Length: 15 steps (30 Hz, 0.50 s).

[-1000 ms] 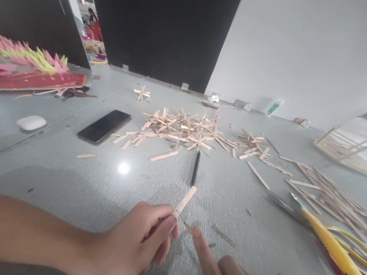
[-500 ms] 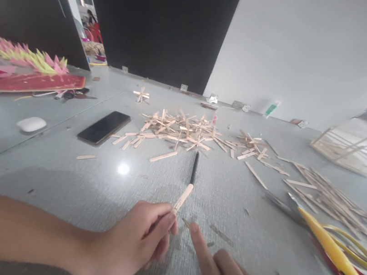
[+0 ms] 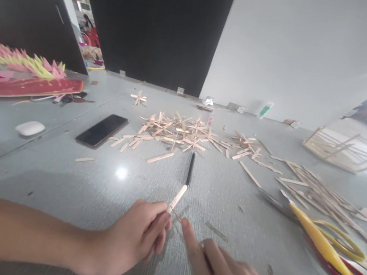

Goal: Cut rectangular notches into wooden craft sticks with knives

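Observation:
A short wooden stick (image 3: 179, 196) with small marks on it is pinched between the thumb and fingers of my left hand (image 3: 141, 234), pointing up and away. My right hand (image 3: 215, 266) is closed around a thin, dark-handled tool, its index finger stretched along it. The tool's narrow tip (image 3: 178, 218) meets or nearly meets the stick beside my left fingertips. Just beyond the stick a black pen-like rod (image 3: 190, 170) lies on the grey table.
Wooden stick pieces (image 3: 177, 132) are heaped mid-table, longer strips (image 3: 327, 193) at right. Scissors (image 3: 356, 250) and a yellow-handled cutter (image 3: 322, 243) lie at right. A phone (image 3: 102, 130), white case (image 3: 30, 128) and red board (image 3: 35, 88) are at left; a wooden frame (image 3: 340, 151) stands far right.
My right hand has moved left, bringing the tool's tip up to the stick. The whole view has shifted slightly. My left hand keeps its hold.

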Available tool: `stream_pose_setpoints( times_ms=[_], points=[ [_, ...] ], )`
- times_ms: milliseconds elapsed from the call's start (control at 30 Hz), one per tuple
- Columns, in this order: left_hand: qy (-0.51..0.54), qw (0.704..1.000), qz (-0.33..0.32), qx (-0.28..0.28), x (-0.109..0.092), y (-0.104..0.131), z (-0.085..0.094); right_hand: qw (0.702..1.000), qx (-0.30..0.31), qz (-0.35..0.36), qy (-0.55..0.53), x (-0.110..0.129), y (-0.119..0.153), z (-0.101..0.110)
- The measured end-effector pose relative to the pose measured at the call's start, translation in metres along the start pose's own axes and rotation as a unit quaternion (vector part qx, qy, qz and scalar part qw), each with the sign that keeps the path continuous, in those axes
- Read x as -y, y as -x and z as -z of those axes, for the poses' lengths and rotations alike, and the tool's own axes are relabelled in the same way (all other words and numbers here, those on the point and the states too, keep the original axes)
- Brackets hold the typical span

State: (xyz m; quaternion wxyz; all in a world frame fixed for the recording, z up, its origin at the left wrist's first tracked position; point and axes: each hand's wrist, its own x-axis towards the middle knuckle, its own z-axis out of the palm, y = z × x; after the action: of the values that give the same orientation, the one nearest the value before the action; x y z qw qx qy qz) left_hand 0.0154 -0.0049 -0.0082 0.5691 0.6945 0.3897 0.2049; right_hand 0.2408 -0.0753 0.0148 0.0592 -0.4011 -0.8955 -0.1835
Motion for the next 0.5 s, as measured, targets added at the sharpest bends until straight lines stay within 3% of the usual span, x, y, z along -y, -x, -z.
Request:
stream_pose_setpoints(
  times_ms=[167, 367, 500],
  points=[
    [-0.016, 1.000, -0.003, 0.023, 0.000, -0.001, 0.000, 0.999, 0.031, 0.001, -0.030, -0.010, -0.001, 0.004],
    [-0.025, 0.999, -0.010, 0.022, 0.002, -0.002, 0.001, 1.000, -0.014, -0.020, 0.007, 0.001, -0.023, 0.021],
    [0.009, 1.000, -0.005, -0.006, 0.003, -0.001, 0.000, 1.000, 0.019, -0.003, -0.022, 0.002, -0.009, 0.000]
  ],
)
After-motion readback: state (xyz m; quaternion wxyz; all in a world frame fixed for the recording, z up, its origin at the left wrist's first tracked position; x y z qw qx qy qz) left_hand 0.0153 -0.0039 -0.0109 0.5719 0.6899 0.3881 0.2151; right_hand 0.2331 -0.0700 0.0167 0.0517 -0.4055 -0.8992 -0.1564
